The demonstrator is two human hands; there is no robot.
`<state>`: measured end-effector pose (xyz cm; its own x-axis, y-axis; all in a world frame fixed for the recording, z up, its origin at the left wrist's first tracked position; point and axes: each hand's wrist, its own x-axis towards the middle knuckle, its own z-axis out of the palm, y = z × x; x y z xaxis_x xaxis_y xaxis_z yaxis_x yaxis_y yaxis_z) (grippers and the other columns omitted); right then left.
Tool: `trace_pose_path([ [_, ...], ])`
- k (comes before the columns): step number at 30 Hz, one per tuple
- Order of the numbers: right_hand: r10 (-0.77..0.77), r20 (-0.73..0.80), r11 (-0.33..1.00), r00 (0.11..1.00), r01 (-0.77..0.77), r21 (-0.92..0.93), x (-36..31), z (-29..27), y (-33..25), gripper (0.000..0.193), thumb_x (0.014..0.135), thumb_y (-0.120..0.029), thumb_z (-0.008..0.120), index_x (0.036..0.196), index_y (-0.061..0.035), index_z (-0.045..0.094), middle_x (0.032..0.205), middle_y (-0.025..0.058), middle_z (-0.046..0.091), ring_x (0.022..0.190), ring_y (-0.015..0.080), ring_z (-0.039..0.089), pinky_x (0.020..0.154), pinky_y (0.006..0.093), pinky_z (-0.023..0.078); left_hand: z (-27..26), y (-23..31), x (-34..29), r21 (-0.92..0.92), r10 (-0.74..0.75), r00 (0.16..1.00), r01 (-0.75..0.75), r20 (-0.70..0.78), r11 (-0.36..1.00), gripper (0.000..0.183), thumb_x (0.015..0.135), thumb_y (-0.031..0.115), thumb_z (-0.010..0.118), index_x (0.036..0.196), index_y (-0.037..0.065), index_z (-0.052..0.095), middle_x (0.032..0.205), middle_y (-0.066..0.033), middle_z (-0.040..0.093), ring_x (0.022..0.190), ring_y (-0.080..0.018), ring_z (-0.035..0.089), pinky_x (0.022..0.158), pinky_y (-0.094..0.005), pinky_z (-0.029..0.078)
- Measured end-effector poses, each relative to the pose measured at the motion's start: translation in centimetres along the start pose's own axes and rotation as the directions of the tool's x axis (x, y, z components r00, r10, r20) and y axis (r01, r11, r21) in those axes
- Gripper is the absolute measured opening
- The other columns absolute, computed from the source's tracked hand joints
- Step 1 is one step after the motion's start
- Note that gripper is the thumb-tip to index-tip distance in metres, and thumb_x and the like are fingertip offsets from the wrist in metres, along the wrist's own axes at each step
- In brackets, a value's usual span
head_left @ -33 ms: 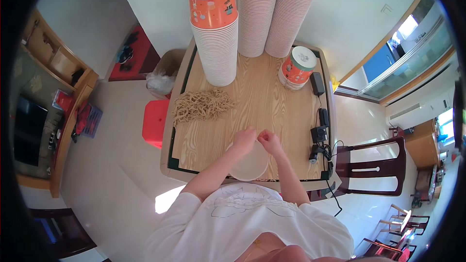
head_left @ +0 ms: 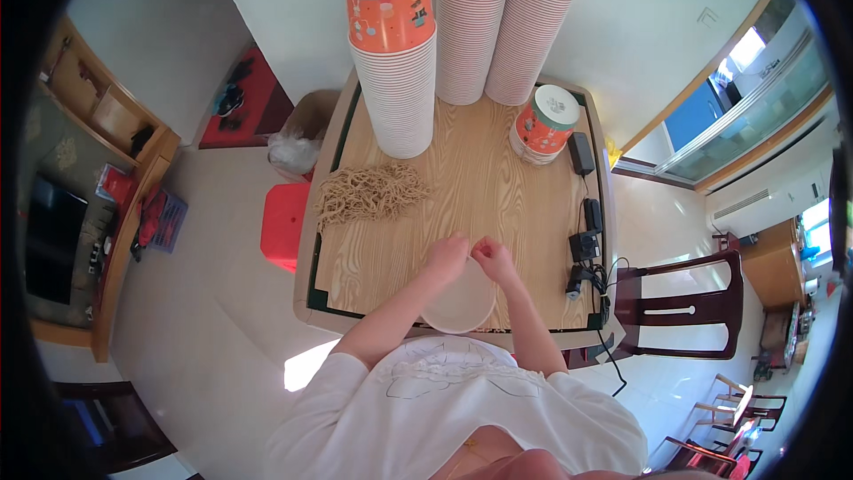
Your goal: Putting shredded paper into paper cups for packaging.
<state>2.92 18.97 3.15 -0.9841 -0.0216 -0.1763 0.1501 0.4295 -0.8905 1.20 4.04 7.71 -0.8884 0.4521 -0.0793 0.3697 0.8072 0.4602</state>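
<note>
A white round paper bucket (head_left: pixel 458 304) sits at the near table edge against my body, its pale round face turned up. My left hand (head_left: pixel 450 254) is closed at its far left rim, with the wrist partly over the bucket. My right hand (head_left: pixel 494 260) is pinched at the far right rim, close beside the left. Whatever lies between the fingertips is too small to make out. Left of my hands and farther away lies a tangled heap of tan cords (head_left: pixel 373 194).
Tall stacks of orange-and-green paper buckets (head_left: pixel 391 80) stand at the back, upside down. A shorter stack (head_left: pixel 546 124) is at the back right. Black power adapters and cables (head_left: pixel 583 247) line the right edge. A red stool (head_left: pixel 283 224) is left, a dark wooden chair (head_left: pixel 684 304) right.
The white paper bucket has shifted slightly to the right and toward me under my hands. My hands have hardly moved.
</note>
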Motion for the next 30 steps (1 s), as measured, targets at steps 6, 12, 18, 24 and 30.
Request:
trace_pose_path([
  [6,0.014,-0.016,0.993,1.000,-0.012,0.119,1.0,0.3,0.5,0.006,0.076,-0.006,0.055,0.080,-0.0016,0.054,0.066,0.0070,0.058,0.061,0.0115,0.055,0.055,0.0255,0.044,0.3,-1.7,0.8,-0.322,-0.179,0.982,0.188,0.059,0.928,0.019,0.069,0.025,0.063,0.078,0.008,0.065,0.079,-0.0098,0.061,0.072,-0.0265,0.060,0.064,-0.0376,0.048],
  [12,0.029,0.009,0.985,1.000,-0.030,0.168,1.8,0.4,-0.7,0.002,0.079,-0.003,0.052,0.079,-0.0019,0.051,0.068,0.0028,0.056,0.062,0.0087,0.054,0.056,0.0225,0.045,2.8,-4.2,3.0,-0.504,-0.134,0.973,0.213,0.189,0.837,0.021,0.069,0.026,0.065,0.079,0.008,0.066,0.071,-0.0102,0.063,0.066,-0.0205,0.061,0.062,-0.0315,0.047],
  [18,0.191,0.001,0.925,0.981,-0.181,0.335,1.9,0.3,-0.4,0.007,0.080,-0.006,0.055,0.085,-0.0016,0.054,0.069,0.0043,0.058,0.062,0.0100,0.056,0.055,0.0228,0.046,4.5,-4.4,3.3,-0.571,-0.122,0.967,0.231,0.223,0.787,0.020,0.069,0.023,0.066,0.079,0.006,0.066,0.069,-0.0095,0.063,0.063,-0.0140,0.060,0.060,-0.0285,0.046],
  [24,0.125,0.031,0.983,0.992,-0.128,0.134,1.6,0.0,0.0,0.011,0.078,-0.010,0.060,0.081,0.0006,0.059,0.068,0.0055,0.060,0.060,0.0103,0.056,0.054,0.0233,0.046,5.2,-3.7,3.0,-0.620,-0.124,0.971,0.225,0.203,0.752,0.020,0.068,0.024,0.066,0.078,0.006,0.066,0.068,-0.0103,0.063,0.062,-0.0152,0.059,0.059,-0.0290,0.046],
  [30,0.162,-0.024,0.977,0.987,-0.157,0.143,1.4,-0.1,0.0,0.009,0.077,-0.008,0.059,0.079,0.0005,0.059,0.067,0.0044,0.060,0.058,0.0091,0.055,0.053,0.0226,0.045,4.0,-3.3,2.1,-0.625,-0.099,0.981,0.183,0.168,0.759,0.025,0.067,0.026,0.069,0.080,0.006,0.062,0.066,-0.0073,0.060,0.059,-0.0128,0.056,0.056,-0.0274,0.044],
])
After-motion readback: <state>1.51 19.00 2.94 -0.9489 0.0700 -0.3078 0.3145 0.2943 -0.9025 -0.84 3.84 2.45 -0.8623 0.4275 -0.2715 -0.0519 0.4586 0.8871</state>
